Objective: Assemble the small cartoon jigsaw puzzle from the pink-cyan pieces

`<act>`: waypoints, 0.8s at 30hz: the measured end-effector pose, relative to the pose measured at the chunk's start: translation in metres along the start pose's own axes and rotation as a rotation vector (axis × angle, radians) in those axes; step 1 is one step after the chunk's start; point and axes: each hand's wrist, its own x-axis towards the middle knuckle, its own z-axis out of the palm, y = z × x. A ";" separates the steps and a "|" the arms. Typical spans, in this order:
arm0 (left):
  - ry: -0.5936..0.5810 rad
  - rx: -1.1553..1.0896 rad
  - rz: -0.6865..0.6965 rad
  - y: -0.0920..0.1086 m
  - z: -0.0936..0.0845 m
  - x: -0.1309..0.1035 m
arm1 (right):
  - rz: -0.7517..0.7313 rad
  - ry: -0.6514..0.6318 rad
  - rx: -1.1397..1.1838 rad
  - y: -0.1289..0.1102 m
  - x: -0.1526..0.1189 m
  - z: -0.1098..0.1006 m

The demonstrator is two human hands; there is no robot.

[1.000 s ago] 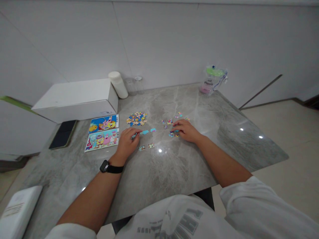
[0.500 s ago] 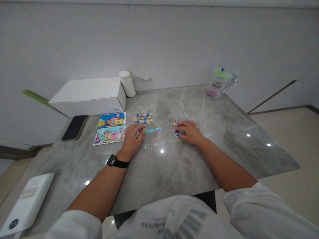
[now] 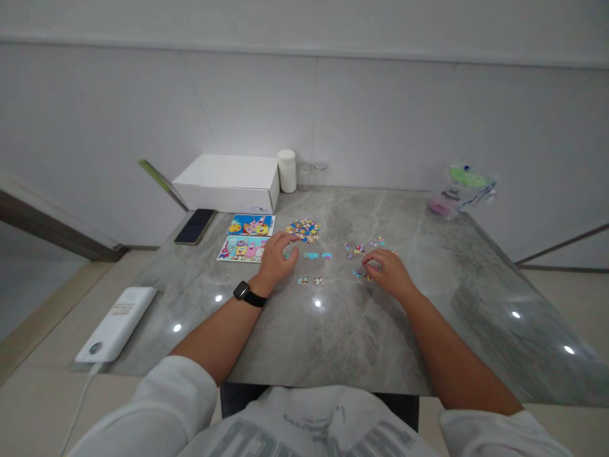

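Observation:
My left hand (image 3: 280, 259) rests by the right end of the lower cartoon picture card (image 3: 240, 249), its thumb and index finger apart. A teal puzzle piece partly shows between them. Just right of it lies a short row of joined teal puzzle pieces (image 3: 311, 256). Nearer me are two small puzzle pieces (image 3: 303, 280). Beyond my left fingertips sits a heaped pile of puzzle pieces (image 3: 304, 230). My right hand (image 3: 389, 273) is over scattered puzzle pieces (image 3: 360, 249), fingers curled toward the thumb in a pinch. Whatever sits between those fingertips is too small to make out.
A second picture card (image 3: 252, 225) lies behind the first. At the back left stand a white box (image 3: 223, 184), a white bottle (image 3: 287, 171) and two clear jars (image 3: 311, 176). A phone (image 3: 195, 226), a white power bank (image 3: 117, 324) with cable and a plastic bag (image 3: 461, 190) lie toward the edges.
The view has shifted, so the table sits further right and lower. My right hand has drawn slightly back, uncovering some pieces beneath its fingers. My left hand stays near the cards.

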 end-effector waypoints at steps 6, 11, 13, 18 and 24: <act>0.088 -0.093 -0.068 0.028 -0.058 0.025 | 0.008 0.054 0.193 -0.049 0.010 -0.010; -0.101 -0.159 -0.104 0.048 -0.061 0.006 | 0.076 0.023 0.348 -0.084 0.011 0.024; -0.193 -0.178 -0.109 0.052 -0.043 -0.013 | 0.130 0.050 0.408 -0.092 0.007 0.046; -0.388 -0.163 -0.028 0.053 -0.005 -0.046 | 0.109 0.033 0.412 -0.100 -0.006 0.079; -0.520 -0.167 -0.039 0.047 -0.010 -0.042 | 0.044 0.011 0.365 -0.103 -0.009 0.073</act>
